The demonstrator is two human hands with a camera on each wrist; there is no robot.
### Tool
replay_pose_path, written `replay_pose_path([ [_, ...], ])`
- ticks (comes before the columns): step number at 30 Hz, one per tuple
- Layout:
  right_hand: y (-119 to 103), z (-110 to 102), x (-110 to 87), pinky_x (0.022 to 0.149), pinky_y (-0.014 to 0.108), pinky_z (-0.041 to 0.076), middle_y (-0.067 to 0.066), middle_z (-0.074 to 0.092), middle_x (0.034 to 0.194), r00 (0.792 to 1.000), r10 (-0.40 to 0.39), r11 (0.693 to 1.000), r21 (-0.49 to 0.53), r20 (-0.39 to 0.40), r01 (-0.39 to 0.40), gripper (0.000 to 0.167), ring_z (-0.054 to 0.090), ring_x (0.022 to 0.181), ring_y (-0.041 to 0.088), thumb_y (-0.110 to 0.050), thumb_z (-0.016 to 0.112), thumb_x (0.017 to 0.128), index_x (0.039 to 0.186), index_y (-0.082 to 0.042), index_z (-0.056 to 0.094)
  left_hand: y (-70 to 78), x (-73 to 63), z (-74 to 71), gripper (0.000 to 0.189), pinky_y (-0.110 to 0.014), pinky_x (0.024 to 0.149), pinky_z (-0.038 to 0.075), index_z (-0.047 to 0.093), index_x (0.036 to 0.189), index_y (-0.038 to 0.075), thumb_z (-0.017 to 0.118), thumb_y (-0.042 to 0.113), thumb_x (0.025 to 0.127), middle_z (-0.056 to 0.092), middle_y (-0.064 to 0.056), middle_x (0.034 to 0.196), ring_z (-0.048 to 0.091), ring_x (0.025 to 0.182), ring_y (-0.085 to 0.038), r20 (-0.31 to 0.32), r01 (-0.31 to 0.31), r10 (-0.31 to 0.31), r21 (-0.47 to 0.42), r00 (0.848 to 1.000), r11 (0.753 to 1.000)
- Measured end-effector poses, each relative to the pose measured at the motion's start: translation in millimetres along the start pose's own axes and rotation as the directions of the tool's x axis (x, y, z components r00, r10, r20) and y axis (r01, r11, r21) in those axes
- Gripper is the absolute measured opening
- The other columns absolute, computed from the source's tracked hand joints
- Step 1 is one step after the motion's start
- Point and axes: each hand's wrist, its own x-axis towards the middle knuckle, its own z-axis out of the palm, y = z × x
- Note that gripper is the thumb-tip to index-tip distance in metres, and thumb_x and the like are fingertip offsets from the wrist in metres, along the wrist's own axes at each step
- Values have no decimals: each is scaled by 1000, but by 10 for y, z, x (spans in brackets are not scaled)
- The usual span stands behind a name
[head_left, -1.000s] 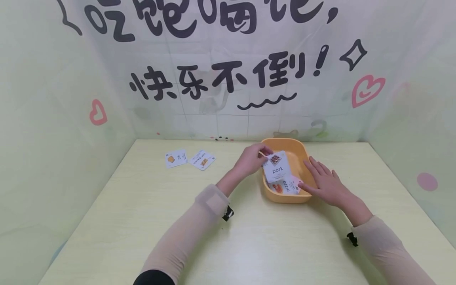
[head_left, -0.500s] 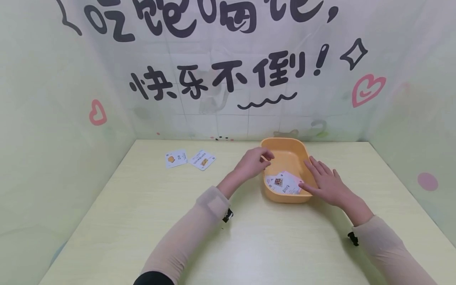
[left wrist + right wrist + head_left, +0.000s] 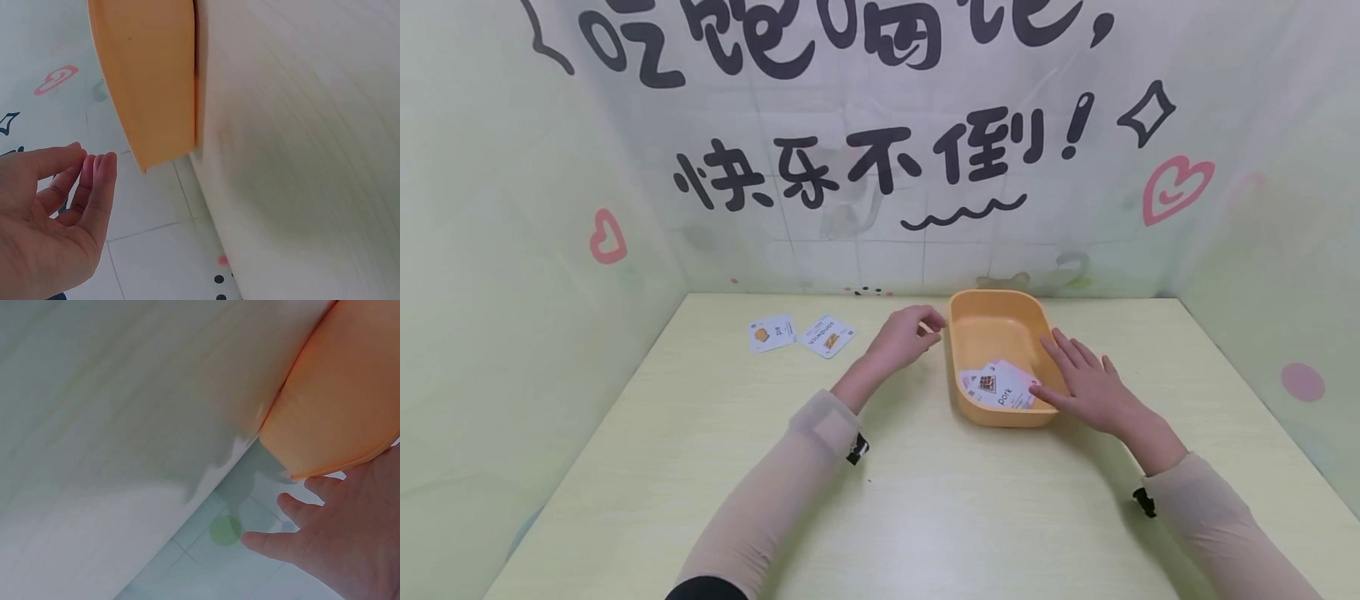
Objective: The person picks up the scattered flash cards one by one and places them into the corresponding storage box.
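Note:
An orange plastic basket stands toward the back of the table, right of centre. Inside its near end lie several picture cards, with a "pork" card on top. My left hand is in the air just left of the basket, fingers loosely bent and holding nothing. In the left wrist view, the left hand appears apart from the basket wall. My right hand rests on the basket's right rim with straight, spread fingers, also visible in the right wrist view as the right hand.
Farther left on the table lie a "pie" card and a "sandwich" card, side by side. A printed cloth backdrop rises behind the table. Pale walls flank both sides.
My left hand let the pork card drop onto the cards in the basket, then moved left, out past the basket's rim. The right hand has stayed on the right rim.

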Motion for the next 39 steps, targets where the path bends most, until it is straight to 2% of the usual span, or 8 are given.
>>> replay_pose_path([
  [13, 4, -4, -11, 110, 82, 11, 21, 10, 167, 1000, 0, 1000, 4, -4, 0, 89, 14, 148, 53, -59, 52, 95, 159, -7, 18, -408, -77, -295, 23, -25, 78, 59, 66, 118, 4, 63, 8, 96, 69, -12, 115, 68, 101, -25, -63, 71, -72, -24, 995, 997],
  [18, 9, 1, -10, 110, 82, 11, 21, 10, 167, 1000, 4, 1000, 2, -2, -4, 89, 15, 148, 53, -59, 52, 95, 159, -7, 18, -607, -95, -430, 25, -30, 83, 60, 64, 121, 2, 61, 8, 97, 68, -14, 117, 67, 106, -29, -79, 116, -117, -12, 990, 993],
  [25, 22, 21, -1, 110, 82, 10, 21, 10, 167, 1000, 4, 1000, 3, 0, -4, 89, 14, 148, 52, -59, 51, 95, 159, -7, 17, -864, -134, -616, 21, -36, 93, 55, 64, 117, 2, 59, 7, 97, 69, -14, 115, 64, 108, -28, -129, 148, -139, 57, 982, 987],
  [29, 31, 34, 6, 111, 81, 11, 21, 10, 167, 1000, 2, 1000, -2, -1, -2, 89, 14, 148, 52, -60, 51, 95, 159, -8, 17, -997, -141, -687, 24, -42, 102, 50, 63, 120, 2, 57, 9, 98, 67, -15, 120, 61, 114, -31, -138, 204, -193, 69, 971, 977],
  [34, 37, 38, 9, 111, 81, 12, 20, 10, 167, 1000, 1, 1000, -3, -4, -1, 89, 15, 148, 52, -59, 51, 95, 159, -8, 17, -1126, -164, -742, 26, -42, 100, 51, 61, 123, 2, 58, 9, 98, 64, -16, 122, 59, 114, -31, -142, 283, -271, 72, 952, 957],
  [39, 34, 38, 7, 110, 82, 13, 21, 11, 167, 1000, -7, 1000, -6, -11, 7, 88, 16, 148, 52, -59, 52, 95, 159, -8, 18, -1177, -215, -773, 39, -50, 110, 44, 55, 133, 2, 62, 13, 96, 54, -21, 138, 50, 129, -38, -136, 354, -337, 127, 932, 927],
])
